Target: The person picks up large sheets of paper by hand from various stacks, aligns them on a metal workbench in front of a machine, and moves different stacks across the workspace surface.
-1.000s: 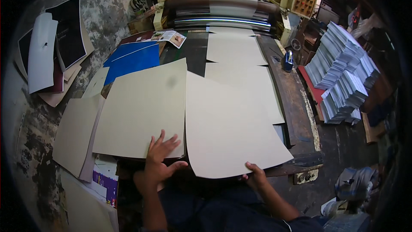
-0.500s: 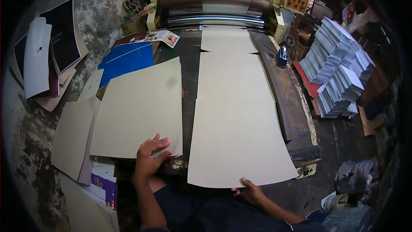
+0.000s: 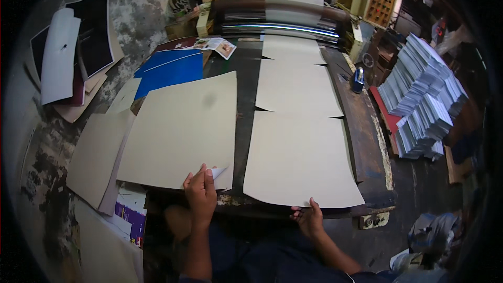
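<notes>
Bent at the wrist, my left hand (image 3: 201,191) pinches the lifted near corner of the top sheet on a stack of large cream paper sheets (image 3: 181,131). The corner curls up and shows a paler underside. To the right, my right hand (image 3: 309,220) is at the near edge of another cream sheet (image 3: 301,157), thumb on top and fingers at or under the edge. That sheet lies in line with further cream sheets (image 3: 298,86) running into the rollers (image 3: 283,30) of a machine, with small dark notches at their joints.
Blue sheets (image 3: 173,76) and a printed leaflet (image 3: 222,47) lie behind the stack. More cream sheets (image 3: 97,157) lean at its left. A rusty metal guide (image 3: 348,120) borders the sheet line. Bundled paper stacks (image 3: 419,89) and a blue tape dispenser (image 3: 358,79) stand at right.
My left hand has gone from resting on the stack's edge to pinching a corner, which is now curled up. The sheet at my right hand has moved away toward the rollers.
</notes>
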Tool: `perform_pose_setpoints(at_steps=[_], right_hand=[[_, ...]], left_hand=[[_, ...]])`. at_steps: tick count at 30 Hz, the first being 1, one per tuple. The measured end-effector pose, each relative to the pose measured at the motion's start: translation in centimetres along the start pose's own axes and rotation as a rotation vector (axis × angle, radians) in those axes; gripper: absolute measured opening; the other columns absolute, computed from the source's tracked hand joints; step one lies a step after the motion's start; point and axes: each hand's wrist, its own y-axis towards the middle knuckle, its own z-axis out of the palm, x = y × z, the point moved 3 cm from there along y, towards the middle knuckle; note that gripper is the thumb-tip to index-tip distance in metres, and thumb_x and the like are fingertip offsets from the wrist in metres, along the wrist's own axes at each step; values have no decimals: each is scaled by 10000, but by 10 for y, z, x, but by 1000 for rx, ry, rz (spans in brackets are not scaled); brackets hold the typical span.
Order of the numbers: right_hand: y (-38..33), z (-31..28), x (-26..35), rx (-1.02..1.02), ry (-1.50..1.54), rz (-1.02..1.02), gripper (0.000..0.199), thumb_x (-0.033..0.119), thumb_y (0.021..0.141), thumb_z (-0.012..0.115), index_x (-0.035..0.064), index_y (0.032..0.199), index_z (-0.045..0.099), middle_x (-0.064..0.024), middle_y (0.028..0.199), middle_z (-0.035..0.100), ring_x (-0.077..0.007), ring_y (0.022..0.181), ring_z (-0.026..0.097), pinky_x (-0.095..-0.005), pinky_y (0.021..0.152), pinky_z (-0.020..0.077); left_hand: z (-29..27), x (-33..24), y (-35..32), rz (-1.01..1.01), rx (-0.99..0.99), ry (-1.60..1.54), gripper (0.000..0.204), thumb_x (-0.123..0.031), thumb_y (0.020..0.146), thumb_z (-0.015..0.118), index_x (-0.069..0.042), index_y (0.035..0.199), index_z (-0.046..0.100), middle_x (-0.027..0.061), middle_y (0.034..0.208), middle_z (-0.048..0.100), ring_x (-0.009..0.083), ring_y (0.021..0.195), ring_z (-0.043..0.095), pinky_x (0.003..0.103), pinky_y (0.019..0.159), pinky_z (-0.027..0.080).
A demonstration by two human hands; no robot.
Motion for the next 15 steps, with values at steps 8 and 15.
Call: perform_pose_setpoints(at_steps=[8, 15], right_hand=[[20, -17, -3, -53, 64, -164, 476, 420, 986, 423, 94, 1326, 351, -142, 1084, 639, -199, 778, 607, -400, 735, 535], [12, -11, 8, -215, 29, -297, 553, 440, 978, 441, 82, 1398, 396, -139, 1197, 581, -204, 811, 625, -390, 753, 548]], left_hand=[[-21, 21, 17, -576, -385, -1002, 397, -301, 1027, 454, 46, 1032, 647, 106, 1036, 653, 180, 890, 588, 324, 910, 452], [-14, -26, -1, 42, 16, -184, 298, -245, 989, 492, -11, 907, 658, 108, 913, 697, 246, 866, 647, 446, 1051, 330]])
